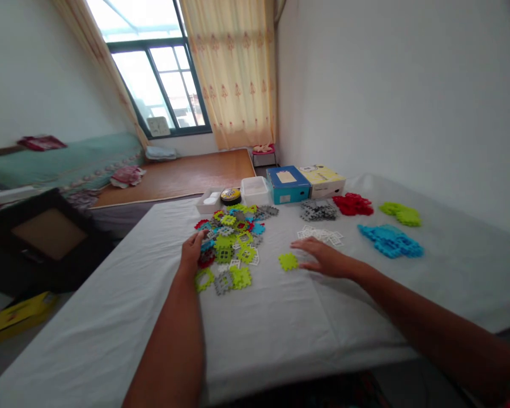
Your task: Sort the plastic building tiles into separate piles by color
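Note:
A mixed heap of coloured plastic waffle tiles (233, 238) lies in the middle of the white-covered table (280, 323). My left hand (192, 251) rests on the heap's left edge, fingers curled over some tiles; what it grips, if anything, is hidden. My right hand (323, 256) lies flat on the cloth, fingers stretched out, just right of a single lime green tile (288, 261). Sorted piles sit beyond: white tiles (321, 234), grey tiles (318, 210), red tiles (353, 204), blue tiles (391, 240) and green tiles (402, 213).
At the table's far edge stand a blue box (287, 185), a yellow and white box (325, 180), a clear plastic tub (255, 190), a round tin (230, 195) and a white tray (210, 200). A wall runs along the right. A black box (38, 238) stands left.

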{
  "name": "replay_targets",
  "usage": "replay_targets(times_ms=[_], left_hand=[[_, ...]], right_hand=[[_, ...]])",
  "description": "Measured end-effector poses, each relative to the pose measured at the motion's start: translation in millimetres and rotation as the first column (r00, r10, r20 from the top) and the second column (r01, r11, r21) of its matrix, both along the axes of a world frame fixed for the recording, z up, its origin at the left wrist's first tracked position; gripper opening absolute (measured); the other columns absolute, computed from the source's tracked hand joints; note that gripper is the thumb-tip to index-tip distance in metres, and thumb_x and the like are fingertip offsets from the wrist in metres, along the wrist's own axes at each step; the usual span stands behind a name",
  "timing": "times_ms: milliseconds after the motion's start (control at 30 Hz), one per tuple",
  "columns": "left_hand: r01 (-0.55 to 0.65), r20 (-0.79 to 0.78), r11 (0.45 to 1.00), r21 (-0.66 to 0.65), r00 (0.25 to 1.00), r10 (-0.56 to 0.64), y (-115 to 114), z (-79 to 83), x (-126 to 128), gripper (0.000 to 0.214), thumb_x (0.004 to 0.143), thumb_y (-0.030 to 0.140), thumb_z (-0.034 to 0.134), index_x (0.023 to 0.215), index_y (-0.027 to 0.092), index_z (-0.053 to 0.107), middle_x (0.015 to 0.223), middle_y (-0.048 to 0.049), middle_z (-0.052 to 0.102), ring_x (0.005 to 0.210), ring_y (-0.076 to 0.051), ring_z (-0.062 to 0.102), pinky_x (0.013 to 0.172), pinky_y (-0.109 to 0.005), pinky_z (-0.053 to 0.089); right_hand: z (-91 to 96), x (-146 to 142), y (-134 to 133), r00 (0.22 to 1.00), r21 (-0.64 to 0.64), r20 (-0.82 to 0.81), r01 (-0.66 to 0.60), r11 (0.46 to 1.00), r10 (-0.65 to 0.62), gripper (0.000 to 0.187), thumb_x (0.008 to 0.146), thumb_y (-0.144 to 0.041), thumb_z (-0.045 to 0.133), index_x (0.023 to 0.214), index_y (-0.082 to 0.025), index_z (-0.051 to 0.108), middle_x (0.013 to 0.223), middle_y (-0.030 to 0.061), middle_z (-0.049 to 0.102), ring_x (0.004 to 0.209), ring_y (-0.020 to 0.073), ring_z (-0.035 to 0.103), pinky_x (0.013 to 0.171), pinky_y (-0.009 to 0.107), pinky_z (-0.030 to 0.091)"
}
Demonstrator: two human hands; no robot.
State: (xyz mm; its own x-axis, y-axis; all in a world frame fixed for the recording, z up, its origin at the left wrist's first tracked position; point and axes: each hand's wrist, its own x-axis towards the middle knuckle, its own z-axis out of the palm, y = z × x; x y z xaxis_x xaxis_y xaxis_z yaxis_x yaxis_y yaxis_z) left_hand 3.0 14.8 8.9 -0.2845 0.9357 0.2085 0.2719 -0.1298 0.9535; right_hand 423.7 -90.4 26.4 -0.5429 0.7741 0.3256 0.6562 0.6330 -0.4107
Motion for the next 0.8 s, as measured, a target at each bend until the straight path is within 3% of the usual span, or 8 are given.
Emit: replay_targets(times_ms=[100,233,367,467,533,600,667,800], left_hand=[[0.024,0.099,1.0,0.006,0.995,-0.024,-3,2.8,1,0.062,0.07,0.062,0.061,0.103,0.011,0.073,0.107,-0.013,0.074,0.102,-0.026,0.066,0.089,-0.038,0.05],[0.019,0.069,1.0,-0.014,0.997,-0.018,-1,2.9,1,0.06,0.069,0.061,0.062,0.099,0.01,0.074,0.105,-0.0138,0.074,0.103,-0.026,0.066,0.088,-0.037,0.052],[-0.025,0.063,1.0,-0.006,0.998,0.026,3,-1.6,-3,0.055,0.07,0.057,0.062,0.098,0.012,0.073,0.1,-0.012,0.075,0.1,-0.026,0.067,0.085,-0.036,0.054],[-0.048,0.106,0.999,0.005,0.993,0.047,5,-6.0,-9,0.048,0.07,0.05,0.062,0.098,0.013,0.072,0.098,-0.0097,0.075,0.099,-0.024,0.067,0.084,-0.035,0.055],[-0.059,0.11,0.998,-0.016,0.992,0.06,7,-8.0,-13,0.044,0.07,0.046,0.062,0.098,0.014,0.072,0.098,-0.0085,0.075,0.097,-0.024,0.068,0.085,-0.035,0.055],[-0.076,0.07,0.996,-0.053,0.994,0.08,9,-8.7,-16,0.041,0.071,0.043,0.06,0.099,0.015,0.072,0.097,-0.007,0.075,0.095,-0.024,0.068,0.085,-0.035,0.056],[-0.08,-0.019,0.994,-0.068,0.997,0.079,11,-8.5,-18,0.04,0.071,0.043,0.061,0.098,0.017,0.073,0.097,-0.0056,0.075,0.096,-0.025,0.068,0.087,-0.036,0.055],[-0.054,-0.149,0.996,-0.072,0.988,0.042,12,-7.9,-21,0.039,0.071,0.045,0.059,0.096,0.019,0.074,0.093,-0.0045,0.076,0.095,-0.026,0.068,0.089,-0.037,0.054]], right_hand=[[-21.8,-36,-4,0.987,-0.002,0.162,-0.017,1.0,0.018,0.05,0.088,-0.037,0.06,0.136,-0.023,0.054,0.14,0.0135,0.055,0.125,0.0303,0.05,0.102,0.05,0.043],[-24.1,-40,-5,0.984,0.039,0.174,-0.037,0.999,0.03,0.038,0.093,-0.033,0.053,0.128,-0.021,0.061,0.131,0.0139,0.061,0.117,0.0276,0.055,0.101,0.047,0.043],[-7.0,-25,-17,0.994,0.023,0.106,-0.025,0.999,0.022,0.037,0.087,-0.043,0.062,0.116,-0.021,0.067,0.108,0.0105,0.071,0.099,0.0242,0.062,0.089,0.039,0.049],[6.4,3,-22,0.988,0.059,0.03,0.147,0.987,-0.148,0.038,0.084,-0.049,0.064,0.11,-0.022,0.068,0.102,0.0085,0.072,0.093,0.0231,0.064,0.084,0.037,0.052],[13.9,38,-15,0.953,0.078,-0.07,0.299,0.951,-0.294,0.038,0.084,-0.051,0.062,0.108,-0.023,0.069,0.103,0.0078,0.072,0.091,0.0224,0.065,0.079,0.035,0.053],[19.5,87,-3,0.868,0.066,-0.184,0.478,0.876,-0.46,0.038,0.084,-0.053,0.06,0.106,-0.023,0.069,0.102,0.0072,0.072,0.089,0.022,0.067,0.074,0.033,0.054],[22.1,144,9,0.729,0.042,-0.269,0.662,0.748,-0.63,0.038,0.085,-0.053,0.058,0.104,-0.022,0.069,0.1,0.0071,0.073,0.087,0.0214,0.068,0.074,0.033,0.054],[15.8,247,26,0.314,-0.008,-0.205,0.946,0.323,-0.927,0.041,0.081,-0.05,0.061,0.103,-0.016,0.069,0.098,0.0112,0.073,0.086,0.0234,0.068,0.075,0.034,0.052]])
